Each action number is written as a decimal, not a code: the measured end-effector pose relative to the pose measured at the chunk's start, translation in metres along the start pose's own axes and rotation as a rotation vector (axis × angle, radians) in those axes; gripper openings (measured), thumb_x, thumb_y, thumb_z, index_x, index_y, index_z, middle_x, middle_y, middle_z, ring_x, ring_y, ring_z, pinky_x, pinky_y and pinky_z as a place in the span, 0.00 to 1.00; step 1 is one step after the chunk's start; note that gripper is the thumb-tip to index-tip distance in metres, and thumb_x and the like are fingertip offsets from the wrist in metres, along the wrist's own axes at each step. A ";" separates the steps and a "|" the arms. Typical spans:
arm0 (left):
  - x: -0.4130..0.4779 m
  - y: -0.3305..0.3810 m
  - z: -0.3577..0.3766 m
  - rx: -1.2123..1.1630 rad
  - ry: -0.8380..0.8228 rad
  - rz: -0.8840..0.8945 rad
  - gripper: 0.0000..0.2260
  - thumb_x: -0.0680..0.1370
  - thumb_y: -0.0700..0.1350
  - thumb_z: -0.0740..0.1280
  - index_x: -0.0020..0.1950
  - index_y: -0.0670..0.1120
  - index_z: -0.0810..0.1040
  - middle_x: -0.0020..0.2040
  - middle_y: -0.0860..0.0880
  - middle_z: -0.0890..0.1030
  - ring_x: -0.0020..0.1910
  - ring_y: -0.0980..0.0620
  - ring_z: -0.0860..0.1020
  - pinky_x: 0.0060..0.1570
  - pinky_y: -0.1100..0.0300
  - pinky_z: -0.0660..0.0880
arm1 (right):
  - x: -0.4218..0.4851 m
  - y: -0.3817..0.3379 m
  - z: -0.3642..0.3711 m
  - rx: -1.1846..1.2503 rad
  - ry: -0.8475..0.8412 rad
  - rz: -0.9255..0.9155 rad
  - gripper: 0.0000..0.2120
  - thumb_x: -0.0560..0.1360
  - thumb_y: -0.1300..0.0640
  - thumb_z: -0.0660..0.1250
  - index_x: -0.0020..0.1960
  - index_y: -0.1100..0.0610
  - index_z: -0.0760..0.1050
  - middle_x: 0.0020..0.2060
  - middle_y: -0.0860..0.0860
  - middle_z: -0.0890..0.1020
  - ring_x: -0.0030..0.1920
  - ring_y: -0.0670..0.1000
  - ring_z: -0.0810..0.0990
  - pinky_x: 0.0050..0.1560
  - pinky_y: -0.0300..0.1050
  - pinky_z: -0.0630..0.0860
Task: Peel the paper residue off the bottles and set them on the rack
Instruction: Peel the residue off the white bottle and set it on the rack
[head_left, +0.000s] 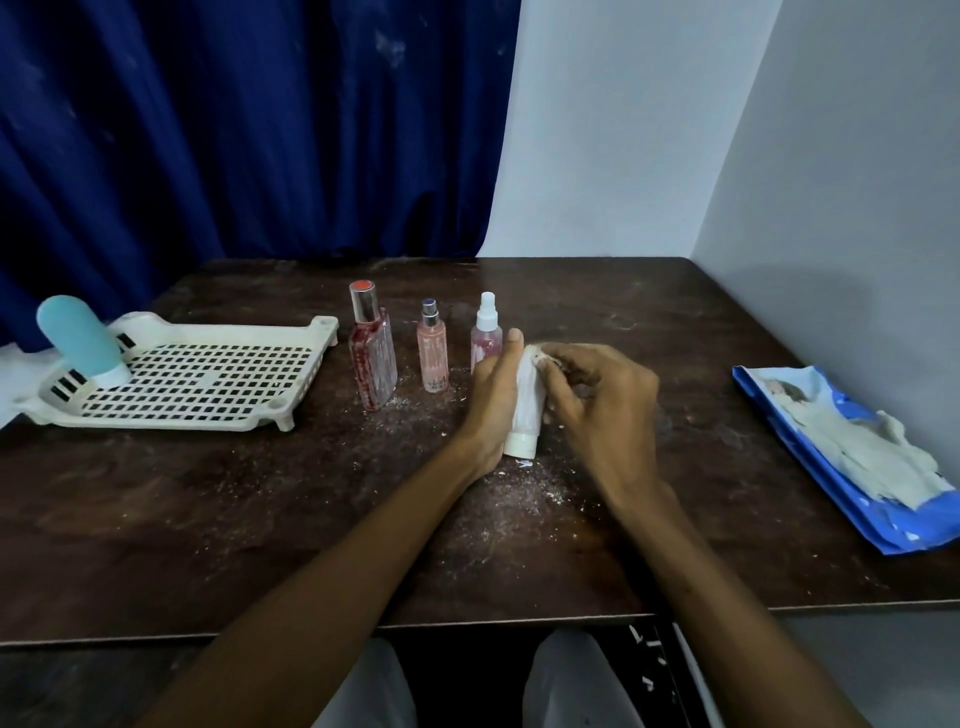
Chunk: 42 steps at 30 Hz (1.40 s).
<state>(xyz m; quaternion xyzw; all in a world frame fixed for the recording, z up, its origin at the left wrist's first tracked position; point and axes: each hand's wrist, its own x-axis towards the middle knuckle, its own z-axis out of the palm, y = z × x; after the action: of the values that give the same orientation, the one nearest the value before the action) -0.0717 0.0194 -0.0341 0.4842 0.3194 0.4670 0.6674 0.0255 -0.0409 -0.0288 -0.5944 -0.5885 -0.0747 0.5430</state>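
White bottle (525, 410) gripped in left hand (491, 395); right hand (597, 400) pinching paper at its top.

Dark brown wooden table (260, 519), scuffed top, pushed into the room corner. Deep blue pleated curtain (234, 130) hangs behind its far left side, pale grey wall (779, 182) behind and to the right. Crumpled blue plastic packet (841, 452) with a torn white patch lies flat near the table's right edge.

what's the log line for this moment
left hand: grips white bottle | right hand: pinches paper at its far end | rack: teal bottle | waiting: red bottle, pink bottle, spray bottle
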 end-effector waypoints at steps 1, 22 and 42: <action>0.000 -0.001 0.001 0.014 0.001 0.009 0.19 0.84 0.53 0.58 0.41 0.45 0.79 0.32 0.47 0.78 0.29 0.51 0.77 0.28 0.59 0.74 | 0.002 -0.001 0.000 0.010 0.020 0.010 0.07 0.75 0.59 0.72 0.53 0.57 0.85 0.46 0.51 0.86 0.43 0.46 0.83 0.45 0.47 0.82; -0.002 -0.005 0.005 0.060 0.062 0.094 0.21 0.85 0.52 0.56 0.38 0.42 0.76 0.27 0.46 0.75 0.24 0.51 0.73 0.24 0.61 0.70 | 0.010 -0.010 -0.006 -0.022 -0.018 -0.073 0.07 0.74 0.64 0.73 0.52 0.59 0.85 0.46 0.52 0.84 0.44 0.46 0.83 0.44 0.39 0.81; 0.001 -0.009 0.001 0.073 0.054 0.148 0.23 0.84 0.51 0.59 0.43 0.33 0.79 0.28 0.41 0.78 0.23 0.47 0.76 0.23 0.60 0.73 | -0.002 0.001 -0.006 0.041 -0.009 0.018 0.07 0.76 0.62 0.72 0.53 0.56 0.85 0.45 0.49 0.85 0.44 0.41 0.83 0.44 0.40 0.81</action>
<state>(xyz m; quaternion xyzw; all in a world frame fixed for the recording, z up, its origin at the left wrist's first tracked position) -0.0674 0.0189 -0.0424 0.5177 0.3176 0.5159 0.6041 0.0290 -0.0466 -0.0285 -0.5886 -0.5871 -0.0550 0.5531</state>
